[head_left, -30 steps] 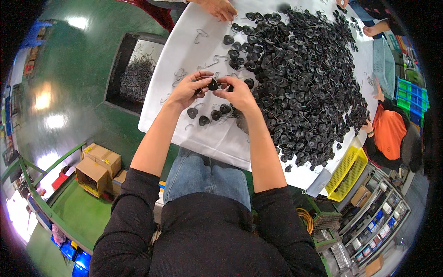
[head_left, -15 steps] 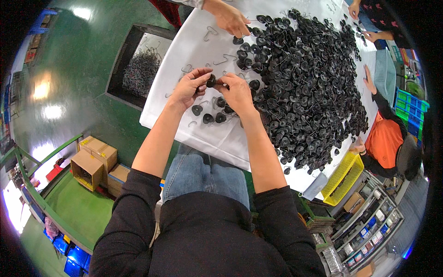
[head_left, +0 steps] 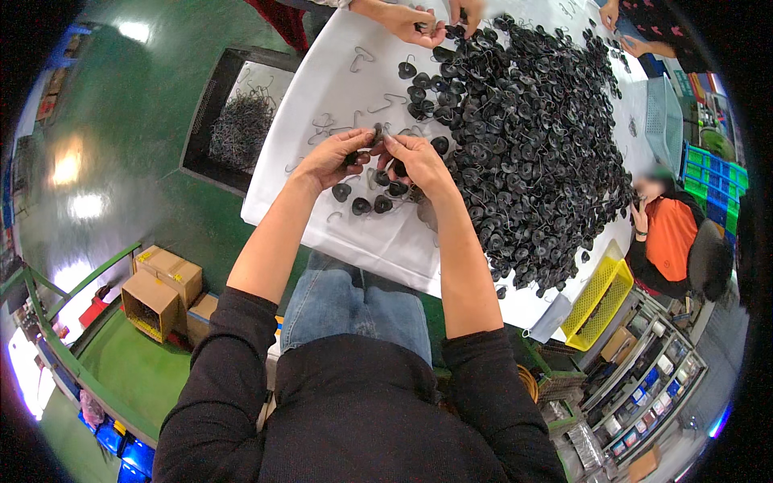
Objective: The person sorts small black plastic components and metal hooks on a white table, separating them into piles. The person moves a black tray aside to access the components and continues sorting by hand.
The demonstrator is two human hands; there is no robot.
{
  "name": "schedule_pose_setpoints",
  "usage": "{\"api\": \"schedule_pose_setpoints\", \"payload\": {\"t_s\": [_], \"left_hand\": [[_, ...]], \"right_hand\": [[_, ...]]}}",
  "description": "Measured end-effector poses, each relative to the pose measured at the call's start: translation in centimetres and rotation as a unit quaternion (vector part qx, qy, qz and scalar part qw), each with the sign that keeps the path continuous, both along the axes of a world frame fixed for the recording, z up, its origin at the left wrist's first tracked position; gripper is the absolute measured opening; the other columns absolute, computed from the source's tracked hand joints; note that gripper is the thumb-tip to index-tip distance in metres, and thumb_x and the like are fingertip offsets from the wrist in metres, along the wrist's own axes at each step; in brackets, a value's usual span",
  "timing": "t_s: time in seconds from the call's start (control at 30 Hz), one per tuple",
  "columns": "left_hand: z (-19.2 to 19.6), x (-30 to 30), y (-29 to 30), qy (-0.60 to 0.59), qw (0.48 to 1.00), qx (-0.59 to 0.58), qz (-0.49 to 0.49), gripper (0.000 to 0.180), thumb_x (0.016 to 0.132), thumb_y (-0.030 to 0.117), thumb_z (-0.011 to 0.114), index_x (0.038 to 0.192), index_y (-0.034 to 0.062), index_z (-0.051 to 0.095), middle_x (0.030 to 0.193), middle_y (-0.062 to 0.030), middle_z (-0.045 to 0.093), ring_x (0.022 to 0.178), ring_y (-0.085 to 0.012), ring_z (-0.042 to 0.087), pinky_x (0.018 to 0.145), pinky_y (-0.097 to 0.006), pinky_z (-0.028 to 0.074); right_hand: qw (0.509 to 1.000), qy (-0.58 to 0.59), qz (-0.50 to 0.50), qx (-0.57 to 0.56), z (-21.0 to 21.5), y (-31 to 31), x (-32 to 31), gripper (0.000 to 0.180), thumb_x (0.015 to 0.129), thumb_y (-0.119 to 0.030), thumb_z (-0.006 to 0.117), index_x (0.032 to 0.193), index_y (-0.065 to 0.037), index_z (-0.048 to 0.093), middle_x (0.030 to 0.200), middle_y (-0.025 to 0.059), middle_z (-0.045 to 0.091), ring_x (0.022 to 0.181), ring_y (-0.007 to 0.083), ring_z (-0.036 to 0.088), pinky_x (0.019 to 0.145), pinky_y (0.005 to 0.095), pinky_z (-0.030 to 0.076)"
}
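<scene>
Above the near left part of the white-covered table (head_left: 278,177), my two hands meet fingertip to fingertip. My left hand (head_left: 328,157) is closed, pinching a small black disc-shaped part (head_left: 378,133), with another dark piece tucked under its fingers. My right hand (head_left: 419,163) is closed too; its thumb and forefinger touch the same part, and a dark disc shows below its fingers. Several black discs (head_left: 361,206) lie loose just below my hands. Bent wire hooks (head_left: 388,102) are scattered beyond them. What the curled fingers cover is hidden.
A large heap of black discs with wire hooks (head_left: 535,153) spreads to the right. Left of the table stands a dark crate of wire hooks (head_left: 241,125). A yellow basket (head_left: 598,304) sits at the right edge. Co-workers' hands (head_left: 415,24) work at the far side.
The black part between my fingertips has turned and sits slightly farther right. A co-worker's second hand has come in at the far edge; the person in orange has drawn a hand back from the table.
</scene>
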State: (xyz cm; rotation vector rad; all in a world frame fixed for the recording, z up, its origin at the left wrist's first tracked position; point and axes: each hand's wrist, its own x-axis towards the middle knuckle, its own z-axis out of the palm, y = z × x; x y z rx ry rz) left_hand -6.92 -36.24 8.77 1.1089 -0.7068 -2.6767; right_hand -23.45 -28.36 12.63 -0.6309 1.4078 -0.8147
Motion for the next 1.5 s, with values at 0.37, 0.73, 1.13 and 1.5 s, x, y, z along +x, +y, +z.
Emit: {"api": "schedule_pose_setpoints", "payload": {"t_s": [0.37, 0.73, 1.13, 1.5], "left_hand": [[0.4, -2.0, 1.8, -0.108, 0.839, -0.519, 0.122, 0.013, 0.081, 0.008, 0.068, 0.093, 0.0039, 0.069, 0.079, 0.0016, 0.065, 0.074, -0.0063, 0.054, 0.063, -0.020, 0.041], [-1.2, 2.2, 0.9, 0.008, 0.986, -0.017, 0.165, 0.025, 0.090, 0.032, 0.060, 0.092, 0.0067, 0.060, 0.084, -0.0037, 0.059, 0.075, -0.0151, 0.058, 0.062, -0.029, 0.050], [-1.6, -0.7, 2.9, -0.172, 0.977, -0.113, 0.057, 0.030, 0.086, 0.034, 0.065, 0.092, 0.0052, 0.066, 0.069, 0.0032, 0.054, 0.050, -0.0046, 0.043, 0.044, -0.021, 0.036], [-2.1, -1.2, 2.7, -0.168, 0.981, 0.012, 0.092, 0.025, 0.088, 0.035, 0.058, 0.096, 0.0114, 0.061, 0.082, -0.0024, 0.061, 0.064, -0.0134, 0.058, 0.050, -0.026, 0.041]], "right_hand": [[0.989, 0.026, -0.139, 0.041, -2.0, 0.5, -0.2, 0.036, 0.093, -0.035, 0.048, 0.088, -0.003, 0.065, 0.062, 0.0037, 0.058, 0.050, 0.0130, 0.055, 0.044, 0.0259, 0.037], [0.778, 0.543, 0.290, -0.124, -5.7, 2.6, -0.3, 0.014, 0.074, -0.020, 0.067, 0.087, -0.015, 0.068, 0.087, 0.0081, 0.062, 0.082, 0.0287, 0.063, 0.070, 0.0411, 0.049], [0.927, 0.367, 0.020, -0.073, -2.1, 2.1, 0.1, 0.016, 0.072, -0.023, 0.073, 0.080, -0.009, 0.070, 0.078, 0.0102, 0.066, 0.073, 0.0287, 0.063, 0.065, 0.0375, 0.048], [0.972, 0.119, -0.194, -0.060, -0.8, 1.9, 1.7, 0.017, 0.072, -0.015, 0.074, 0.082, -0.001, 0.070, 0.067, 0.0021, 0.064, 0.057, 0.0087, 0.054, 0.055, 0.0231, 0.043]]}}
